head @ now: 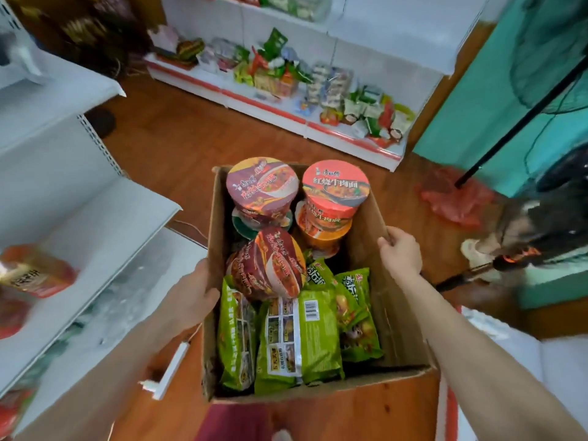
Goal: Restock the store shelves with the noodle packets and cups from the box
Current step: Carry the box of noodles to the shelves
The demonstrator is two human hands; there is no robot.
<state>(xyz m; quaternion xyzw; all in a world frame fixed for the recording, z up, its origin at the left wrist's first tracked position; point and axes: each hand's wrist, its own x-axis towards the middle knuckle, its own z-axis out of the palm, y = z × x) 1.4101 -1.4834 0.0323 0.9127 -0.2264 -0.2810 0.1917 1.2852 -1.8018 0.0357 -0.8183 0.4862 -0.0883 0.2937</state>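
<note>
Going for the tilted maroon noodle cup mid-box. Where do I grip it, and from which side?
I'd take the tilted maroon noodle cup by its wide round lid rim, pinched across opposite edges, coming from above: the lid faces up with nothing over it, while green noodle packets and the brown cardboard box wall crowd its sides.

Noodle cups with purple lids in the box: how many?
2. One purple cup stands at the far left of the box, stacked on another cup. The other purple cup lies tilted mid-box, on the green packets. More may be hidden underneath.
</note>
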